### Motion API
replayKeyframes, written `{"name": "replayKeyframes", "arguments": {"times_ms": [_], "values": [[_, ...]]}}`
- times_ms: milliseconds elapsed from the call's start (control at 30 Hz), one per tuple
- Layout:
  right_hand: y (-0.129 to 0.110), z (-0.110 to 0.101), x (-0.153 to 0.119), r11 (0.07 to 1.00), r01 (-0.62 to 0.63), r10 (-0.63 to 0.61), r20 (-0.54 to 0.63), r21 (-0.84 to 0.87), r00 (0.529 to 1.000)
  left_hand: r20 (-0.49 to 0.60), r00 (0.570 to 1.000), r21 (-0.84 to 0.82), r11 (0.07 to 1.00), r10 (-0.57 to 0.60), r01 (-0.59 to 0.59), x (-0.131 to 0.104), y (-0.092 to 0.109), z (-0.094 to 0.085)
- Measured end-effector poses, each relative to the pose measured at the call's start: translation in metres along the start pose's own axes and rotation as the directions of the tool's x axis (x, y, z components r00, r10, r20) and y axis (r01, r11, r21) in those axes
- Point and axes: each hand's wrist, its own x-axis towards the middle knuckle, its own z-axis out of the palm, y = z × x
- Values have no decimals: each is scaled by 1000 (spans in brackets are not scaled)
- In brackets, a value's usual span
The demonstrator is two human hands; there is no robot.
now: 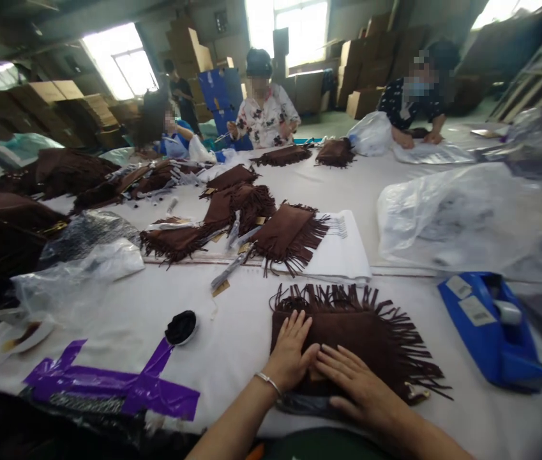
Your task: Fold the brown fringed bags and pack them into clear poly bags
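Observation:
A dark brown fringed bag [366,332] lies flat on the white table in front of me, its fringe spread along the far and right edges. My left hand [292,351] rests flat on the bag's left part, fingers stretched out; a bracelet circles that wrist. Palm down, my right hand [354,380] lies on the near middle of the bag, its fingers extended and reaching the left hand's thumb. Part of a small tan tag [317,375] shows between the hands. Something dark and shiny sticks out below the bag's near edge, partly hidden.
A blue tape dispenser [486,326] stands at right. Beyond lie more fringed bags [287,233], white sheets [347,246] and a clear plastic bag [457,217]. Purple tape [117,386] and a small round dish with black stuff [181,328] are at left. Several people work across the table.

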Motion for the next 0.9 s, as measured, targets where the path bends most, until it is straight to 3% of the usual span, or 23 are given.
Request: {"name": "replayKeyframes", "arguments": {"times_ms": [100, 167, 233, 300, 367, 400, 433, 467, 533, 633, 733, 800, 900], "values": [[25, -1, -30, 962, -269, 272, -133, 38, 953, 55, 997, 100, 993, 56, -61, 4, 3, 4], [35, 1, -55, 887, -443, 462, -263, 131, 847, 90, 991, 174, 978, 102, -116, 8, 9, 11], [35, 0, -80, 784, -543, 621, -377, 301, 687, 137, 977, 247, 950, 163, -193, 12, 21, 20], [24, 0, -101, 631, -545, 774, -408, 552, 483, 214, 948, 298, 908, 235, -293, 16, 36, 31], [7, 1, -117, 400, -419, 909, -293, 815, 297, 304, 908, 330, 862, 289, -385, 21, 52, 42], [-1, 3, -122, 255, -320, 953, -181, 913, 245, 341, 890, 344, 840, 304, -419, 24, 59, 47], [-9, 5, -126, 101, -215, 972, -50, 971, 229, 365, 877, 359, 822, 313, -443, 27, 66, 53], [-15, 8, -129, -48, -119, 966, 76, 992, 246, 378, 868, 374, 805, 321, -460, 30, 71, 58], [-23, 13, -133, -292, 25, 905, 268, 956, 330, 383, 857, 396, 777, 343, -489, 36, 79, 67], [-21, 14, -136, -516, 150, 795, 406, 844, 452, 381, 823, 399, 728, 421, -557, 41, 81, 80], [-14, 5, -135, -661, 135, 660, 486, 738, 573, 350, 782, 399, 673, 516, -623, 41, 80, 84], [-8, -1, -128, -711, 104, 571, 484, 696, 663, 313, 772, 404, 658, 554, -636, 39, 81, 81], [3, -5, -105, -704, 234, 554, 312, 670, 772, 266, 759, 417, 639, 594, -646, 36, 85, 73]]}}
